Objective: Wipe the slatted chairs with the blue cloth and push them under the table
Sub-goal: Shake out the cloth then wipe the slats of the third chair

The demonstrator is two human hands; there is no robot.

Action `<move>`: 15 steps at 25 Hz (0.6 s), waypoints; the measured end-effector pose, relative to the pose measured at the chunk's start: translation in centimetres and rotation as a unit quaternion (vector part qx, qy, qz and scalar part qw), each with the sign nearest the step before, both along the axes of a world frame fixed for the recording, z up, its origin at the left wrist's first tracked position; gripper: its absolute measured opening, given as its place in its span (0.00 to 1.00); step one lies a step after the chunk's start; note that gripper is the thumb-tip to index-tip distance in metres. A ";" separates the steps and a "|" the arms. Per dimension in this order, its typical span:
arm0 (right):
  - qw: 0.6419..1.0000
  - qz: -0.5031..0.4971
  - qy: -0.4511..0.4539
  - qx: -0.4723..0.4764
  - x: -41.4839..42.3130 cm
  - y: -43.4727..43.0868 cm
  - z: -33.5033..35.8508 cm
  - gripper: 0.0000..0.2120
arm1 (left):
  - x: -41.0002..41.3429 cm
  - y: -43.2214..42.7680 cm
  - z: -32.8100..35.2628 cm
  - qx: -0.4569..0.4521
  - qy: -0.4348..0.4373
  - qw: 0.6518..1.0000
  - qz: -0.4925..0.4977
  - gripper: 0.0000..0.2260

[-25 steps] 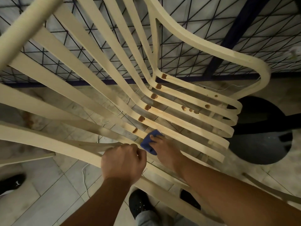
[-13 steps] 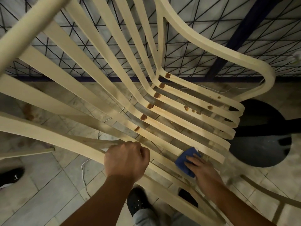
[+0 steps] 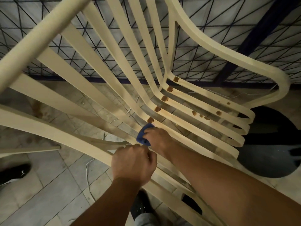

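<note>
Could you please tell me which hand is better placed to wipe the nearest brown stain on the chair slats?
Right. The right hand holds the small blue cloth on a slat just short of the nearest brown stain, while the left hand grips the cream slatted chair's frame, probably steadying it.

There is one chair (image 3: 101, 66) in view, with two arms, one looping far right and one running near left. One cloth (image 3: 143, 136) is on it. Two hands show, the left hand (image 3: 133, 163) and the right hand (image 3: 158, 137). Five brown blobs (image 3: 157, 109) sit in a row, one at the bend of each of five slats, and five smaller drops (image 3: 194, 113) dot the seat to their right. Two black shoes are plain, one at the left edge (image 3: 14, 172) and one near (image 3: 141, 204); a third dark shape (image 3: 192, 204) may be another. One white cord (image 3: 88, 176) lies on the floor, one dark disc (image 3: 268, 154) sits right, and one blue post (image 3: 260, 28) stands far right.
</note>
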State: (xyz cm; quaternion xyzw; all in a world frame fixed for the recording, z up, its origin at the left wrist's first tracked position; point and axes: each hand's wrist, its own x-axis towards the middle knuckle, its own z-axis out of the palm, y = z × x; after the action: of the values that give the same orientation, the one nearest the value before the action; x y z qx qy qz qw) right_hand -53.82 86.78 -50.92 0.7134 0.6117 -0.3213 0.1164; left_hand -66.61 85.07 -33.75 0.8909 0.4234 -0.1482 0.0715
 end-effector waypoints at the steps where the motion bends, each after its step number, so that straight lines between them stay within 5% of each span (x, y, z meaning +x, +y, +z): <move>1: 1.000 -0.027 -0.007 -0.010 -0.1 0.7 0.1 0.11 | 0.0 0.1 0.0 -0.003 0.004 1.000 -0.001 0.21; 4: 0.997 -0.057 0.015 -0.047 0.6 -1.8 1.4 0.14 | 0.1 0.0 0.2 -0.009 0.004 1.000 -0.006 0.21; 8: 0.988 -0.115 0.038 0.095 2.6 -12.0 3.9 0.13 | -0.1 -0.1 0.2 -0.026 -0.017 1.000 -0.002 0.21; 15: 0.991 -0.118 0.042 0.054 4.2 -18.9 3.4 0.18 | -0.2 -0.2 0.4 -0.029 -0.038 0.999 0.005 0.20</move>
State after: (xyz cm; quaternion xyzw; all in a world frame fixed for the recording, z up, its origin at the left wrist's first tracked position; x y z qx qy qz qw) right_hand -49.66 67.89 -47.47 0.7719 0.5439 -0.3290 0.0128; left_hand -66.83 84.82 -33.40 0.8912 0.4206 -0.1258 0.1144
